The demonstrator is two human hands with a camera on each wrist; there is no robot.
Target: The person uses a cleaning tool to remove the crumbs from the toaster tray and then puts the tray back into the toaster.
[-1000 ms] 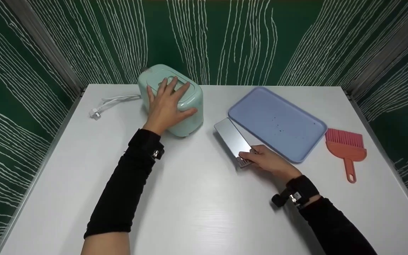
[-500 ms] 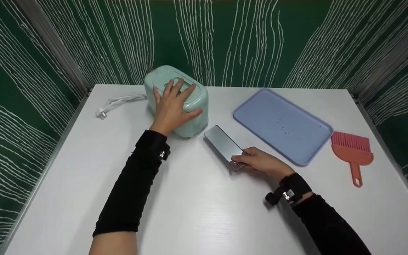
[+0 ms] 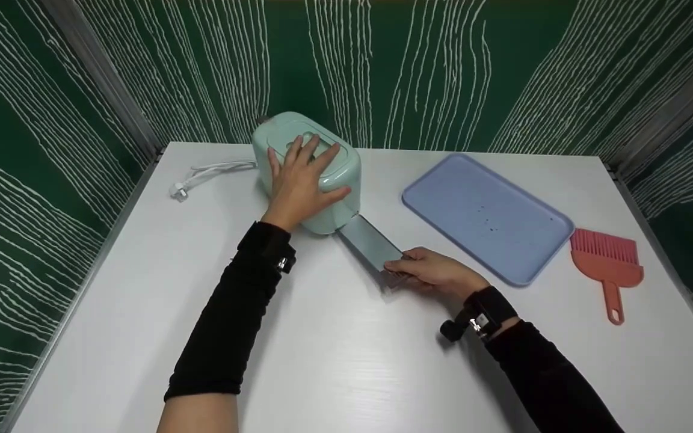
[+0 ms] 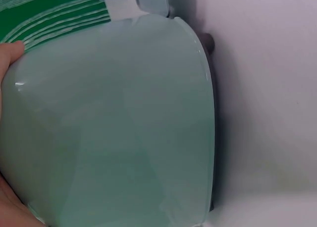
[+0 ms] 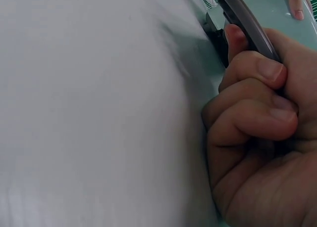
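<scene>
A mint-green toaster (image 3: 337,198) stands at the back left of the white table. On its top rests my left hand (image 3: 300,186), fingers spread, thumb toward the near right edge. Below that hand, the toaster's smooth side (image 4: 124,123) fills most of the left wrist view. My right hand (image 3: 440,273) pinches the outer end of a flat metal crumb tray (image 3: 370,240), thumb on top. The tray's far end meets the toaster's lower right corner; how far it reaches inside is hidden. In the right wrist view, curled fingers (image 5: 247,110) hold the tray's grey end (image 5: 250,24).
A blue tray (image 3: 491,210) with several dark crumbs lies at the back right. Beside it is an orange dustpan with a pink brush (image 3: 608,261). The toaster's white cord and plug (image 3: 181,190) lie to its left. Green walls with white lines enclose the table.
My right hand has moved left with the crumb tray, from apart from the toaster to its lower corner. My left hand stays on the toaster. The whole head view has shifted slightly.
</scene>
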